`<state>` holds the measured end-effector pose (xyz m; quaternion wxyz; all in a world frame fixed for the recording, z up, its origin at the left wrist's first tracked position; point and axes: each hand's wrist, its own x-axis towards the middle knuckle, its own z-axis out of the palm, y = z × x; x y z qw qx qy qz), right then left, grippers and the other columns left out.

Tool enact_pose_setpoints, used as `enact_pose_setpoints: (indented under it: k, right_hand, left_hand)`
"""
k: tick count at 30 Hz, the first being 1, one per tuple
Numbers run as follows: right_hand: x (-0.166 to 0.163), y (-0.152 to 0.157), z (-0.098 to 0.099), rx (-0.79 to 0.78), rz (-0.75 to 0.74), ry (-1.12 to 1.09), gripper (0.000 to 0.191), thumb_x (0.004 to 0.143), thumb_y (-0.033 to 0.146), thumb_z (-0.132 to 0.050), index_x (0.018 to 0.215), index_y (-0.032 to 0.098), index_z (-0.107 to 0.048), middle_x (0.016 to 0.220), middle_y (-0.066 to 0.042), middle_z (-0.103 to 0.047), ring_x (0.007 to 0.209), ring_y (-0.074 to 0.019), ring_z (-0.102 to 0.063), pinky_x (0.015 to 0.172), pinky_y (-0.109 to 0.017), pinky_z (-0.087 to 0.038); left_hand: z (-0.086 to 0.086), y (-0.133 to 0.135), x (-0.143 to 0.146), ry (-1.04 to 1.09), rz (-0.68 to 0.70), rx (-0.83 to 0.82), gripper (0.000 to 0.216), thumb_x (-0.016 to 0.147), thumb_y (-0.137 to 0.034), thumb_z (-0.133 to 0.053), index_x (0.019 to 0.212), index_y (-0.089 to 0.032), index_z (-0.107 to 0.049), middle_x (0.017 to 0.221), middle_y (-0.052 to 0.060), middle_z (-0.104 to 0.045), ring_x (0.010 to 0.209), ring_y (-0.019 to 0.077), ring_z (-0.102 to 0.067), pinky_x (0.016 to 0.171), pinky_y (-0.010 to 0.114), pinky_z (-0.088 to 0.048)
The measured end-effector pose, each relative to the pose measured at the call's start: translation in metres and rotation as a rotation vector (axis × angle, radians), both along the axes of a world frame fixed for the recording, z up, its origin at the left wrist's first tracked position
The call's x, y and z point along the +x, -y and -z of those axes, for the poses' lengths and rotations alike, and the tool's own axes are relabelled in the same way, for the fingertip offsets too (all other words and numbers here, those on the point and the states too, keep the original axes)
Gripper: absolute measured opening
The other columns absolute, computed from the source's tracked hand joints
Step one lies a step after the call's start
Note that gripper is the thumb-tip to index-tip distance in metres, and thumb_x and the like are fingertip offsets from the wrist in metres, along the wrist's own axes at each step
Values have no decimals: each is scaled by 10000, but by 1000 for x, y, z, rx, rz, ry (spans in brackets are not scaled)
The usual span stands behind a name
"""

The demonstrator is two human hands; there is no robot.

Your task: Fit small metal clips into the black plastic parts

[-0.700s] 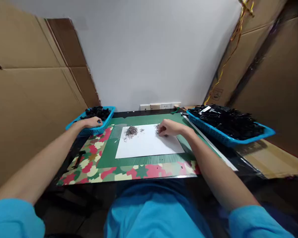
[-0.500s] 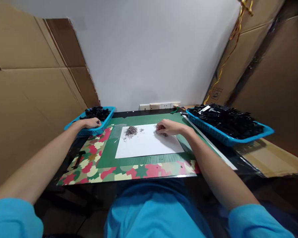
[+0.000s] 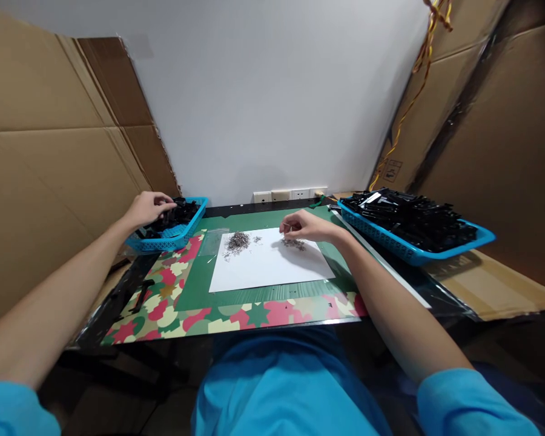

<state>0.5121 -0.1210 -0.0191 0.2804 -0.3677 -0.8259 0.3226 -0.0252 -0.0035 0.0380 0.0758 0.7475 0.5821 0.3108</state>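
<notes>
My left hand (image 3: 149,209) is over the left blue basket (image 3: 168,241), near its heap of black plastic parts (image 3: 184,212). Its fingers are loosely bent and look apart, with no held part visible. My right hand (image 3: 307,226) pinches its fingertips together just above a small pile of tiny metal pieces, perhaps screws (image 3: 295,244), on the white sheet (image 3: 263,269). Whatever lies between those fingertips is too small to make out. A larger pile of the same tiny pieces (image 3: 238,241) is on the sheet's left part.
A blue basket (image 3: 418,257) heaped with black parts (image 3: 409,218) stands at the right. One black part (image 3: 142,297) lies on the patterned mat border (image 3: 163,315). Cardboard walls (image 3: 40,181) flank the table; sockets (image 3: 295,194) and twisted yellow wires (image 3: 420,91) are behind.
My left hand has risen from the basket's near side and moved left and back over the black parts. My right hand has lifted slightly off the small pile, uncovering more of it.
</notes>
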Motion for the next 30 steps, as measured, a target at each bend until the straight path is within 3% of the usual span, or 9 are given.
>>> enact_pose_setpoints:
  k: [3, 6, 11, 15, 18, 22, 26, 30]
  right_hand:
    - [0, -1, 0, 8, 48, -27, 171, 877, 317, -756, 975, 210, -846, 775, -33, -714, 661, -156, -563, 602, -323, -407]
    - [-4, 1, -1, -7, 74, -112, 175, 902, 355, -755, 954, 214, -844, 795, -47, -714, 674, -160, -555, 599, -330, -399]
    - [-14, 8, -4, -50, 100, -256, 206, 927, 407, -772, 963, 205, -786, 806, -41, -669, 666, -140, -494, 576, -318, -360]
    - [-21, 10, -3, -74, 106, -364, 231, 908, 417, -801, 988, 204, -762, 881, -50, -678, 715, -142, -521, 593, -310, -381]
    - [-26, 10, -2, -79, 133, -395, 289, 878, 436, -831, 1037, 207, -755, 946, -65, -712, 780, -162, -583, 633, -314, -434]
    - [-35, 10, -1, -71, 132, -354, 365, 825, 444, -876, 1065, 197, -755, 965, -80, -750, 848, -192, -650, 712, -333, -506]
    - [-42, 12, -1, -60, 118, -298, 334, 828, 420, -868, 1041, 188, -756, 923, -82, -764, 823, -191, -662, 702, -334, -506]
    - [-45, 17, -4, -65, 113, -232, 319, 851, 419, -845, 1050, 187, -754, 933, -86, -772, 813, -189, -652, 683, -331, -493]
  left_hand:
    - [-18, 15, 29, 266, 65, 113, 430, 915, -540, -755, 1070, -139, -739, 785, 21, -716, 591, 112, -572, 585, 250, -487]
    - [-18, 36, 84, 477, 203, 98, 458, 996, -587, -673, 1020, -132, -703, 810, 59, -724, 520, 95, -550, 499, 249, -464]
    - [24, 79, 193, 652, 483, -126, 463, 882, -595, -822, 1044, -189, -669, 637, -3, -606, 483, 116, -533, 436, 226, -359]
    - [62, 105, 254, 672, 599, -313, 388, 950, -562, -735, 1078, -196, -717, 635, -17, -546, 470, 99, -463, 442, 235, -315]
    - [80, 117, 274, 628, 633, -335, 372, 986, -539, -663, 1035, -180, -749, 687, 6, -575, 526, 105, -456, 484, 248, -342]
    - [93, 129, 278, 639, 598, -237, 368, 1000, -526, -631, 988, -175, -742, 789, 31, -641, 629, 123, -484, 553, 255, -366]
    - [102, 134, 276, 700, 531, -165, 368, 1018, -526, -601, 948, -191, -735, 829, 39, -659, 679, 150, -533, 589, 274, -387]
    - [102, 135, 274, 655, 517, -55, 381, 1014, -553, -614, 944, -198, -734, 927, 73, -720, 846, 207, -635, 726, 313, -481]
